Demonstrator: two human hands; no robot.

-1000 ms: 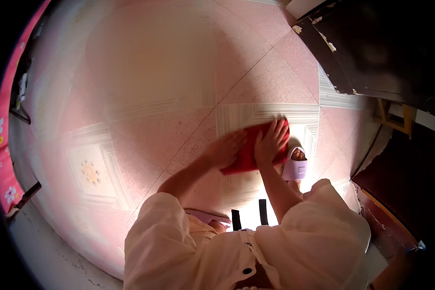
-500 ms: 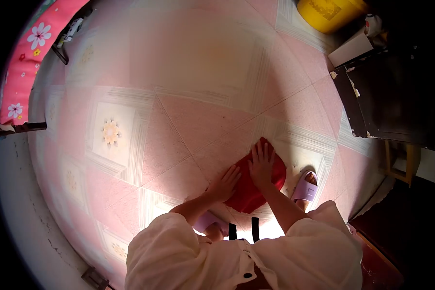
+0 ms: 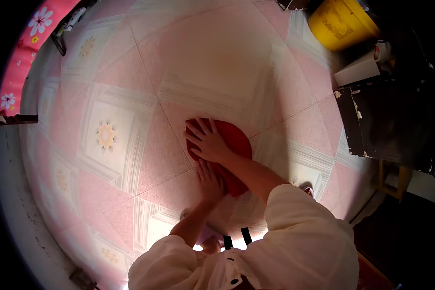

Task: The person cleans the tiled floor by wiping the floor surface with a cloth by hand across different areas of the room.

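A folded red cloth (image 3: 238, 140) lies on the tiled floor in front of me. My right hand (image 3: 210, 144) presses flat on its far left part, fingers spread apart. Nearer to me, my left hand (image 3: 210, 184) rests at the cloth's left edge, its fingers stretched out and pointing away from me. Neither hand is closed around the cloth. My right forearm crosses over part of it.
Pink and white patterned tiles (image 3: 166, 162) cover the floor. A yellow bucket (image 3: 342, 25) and a dark, chipped cabinet (image 3: 377, 118) stand at the right. Pink flowered fabric (image 3: 30, 41) hangs at the upper left. A slippered foot (image 3: 306, 189) is at my right.
Both hands and the red cloth have moved forward and to the left across the floor. My right hand has swung over to the cloth's left side, beyond my left hand.
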